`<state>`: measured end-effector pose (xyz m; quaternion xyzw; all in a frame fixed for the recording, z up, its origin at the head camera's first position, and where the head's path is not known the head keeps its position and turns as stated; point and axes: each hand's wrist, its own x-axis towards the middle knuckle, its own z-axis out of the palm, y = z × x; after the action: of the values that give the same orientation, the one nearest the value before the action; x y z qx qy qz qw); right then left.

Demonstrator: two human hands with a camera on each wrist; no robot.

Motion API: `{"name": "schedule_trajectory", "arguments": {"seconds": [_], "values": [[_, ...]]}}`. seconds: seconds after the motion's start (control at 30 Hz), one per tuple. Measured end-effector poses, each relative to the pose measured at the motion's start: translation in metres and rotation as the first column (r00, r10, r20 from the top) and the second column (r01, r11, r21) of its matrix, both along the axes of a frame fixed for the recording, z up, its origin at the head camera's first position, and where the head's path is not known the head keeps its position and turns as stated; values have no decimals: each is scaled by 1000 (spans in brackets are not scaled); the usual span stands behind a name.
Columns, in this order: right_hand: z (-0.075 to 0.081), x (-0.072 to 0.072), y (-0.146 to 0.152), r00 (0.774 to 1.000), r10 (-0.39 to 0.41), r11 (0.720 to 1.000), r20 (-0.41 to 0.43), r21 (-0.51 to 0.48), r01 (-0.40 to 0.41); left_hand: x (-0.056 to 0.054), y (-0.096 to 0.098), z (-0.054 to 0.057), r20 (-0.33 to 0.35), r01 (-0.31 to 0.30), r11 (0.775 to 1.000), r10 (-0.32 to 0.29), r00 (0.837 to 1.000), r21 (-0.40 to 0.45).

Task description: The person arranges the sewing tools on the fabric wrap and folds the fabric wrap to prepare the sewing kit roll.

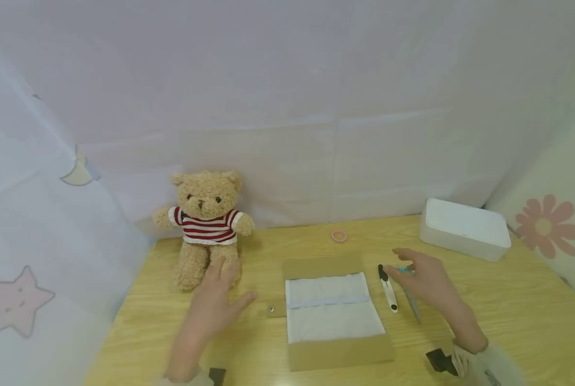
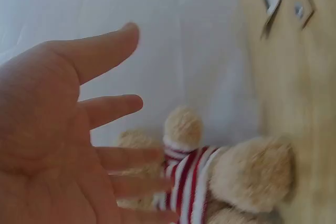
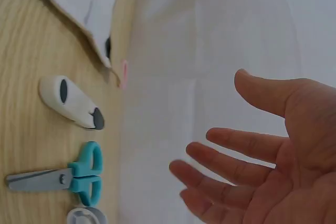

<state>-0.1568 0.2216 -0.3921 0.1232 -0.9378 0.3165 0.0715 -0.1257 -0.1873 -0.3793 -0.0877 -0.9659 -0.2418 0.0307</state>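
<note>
My left hand (image 1: pixel 211 308) is in the air in front of the teddy bear (image 1: pixel 205 206), fingers extended and thumb apart, holding nothing. The bear wears a red-and-white striped top and leans against the back cloth. My right hand (image 1: pixel 427 279) hovers over the teal-handled scissors (image 3: pixel 85 177), fingers loosely spread and nothing in them. Left of the scissors lies a white cutter (image 1: pixel 389 295) with a dark end. Between the hands a tan case (image 1: pixel 340 355) lies spread out, its white cloth inside (image 1: pixel 330 324) facing up and a snap tab (image 1: pixel 277 310) at its left.
A white box (image 1: pixel 465 225) stands at the back right of the wooden table. Near the back edge lies a small pink ring (image 1: pixel 339 240). Beside the scissors, the right wrist view shows part of a round white item (image 3: pixel 86 216). Pale cloth walls border the table.
</note>
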Motion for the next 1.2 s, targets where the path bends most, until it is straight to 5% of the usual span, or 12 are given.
{"name": "schedule_trajectory", "arguments": {"seconds": [0.17, 0.43, 0.73, 1.03, 1.2], "values": [[-14, -22, -5, 993, 8, 1000, 116, -29, -4, -8, 18, -23, 1, 124, 972, -126, 992, 198], [-31, -41, -8, 964, -34, 999, 266, -8, 37, -21, 47, -49, 70, 214, 928, -246, 967, 304], [-39, -40, -9, 941, -93, 996, 325, 23, 90, -29, 57, -59, 67, 223, 924, -256, 964, 310], [-47, -42, -8, 931, -106, 994, 348, 75, 85, -37, 62, -63, 156, 172, 939, -226, 962, 299], [-46, -43, -11, 928, -96, 992, 360, 113, 59, -42, 61, -61, 206, 196, 946, -252, 946, 259]]}}
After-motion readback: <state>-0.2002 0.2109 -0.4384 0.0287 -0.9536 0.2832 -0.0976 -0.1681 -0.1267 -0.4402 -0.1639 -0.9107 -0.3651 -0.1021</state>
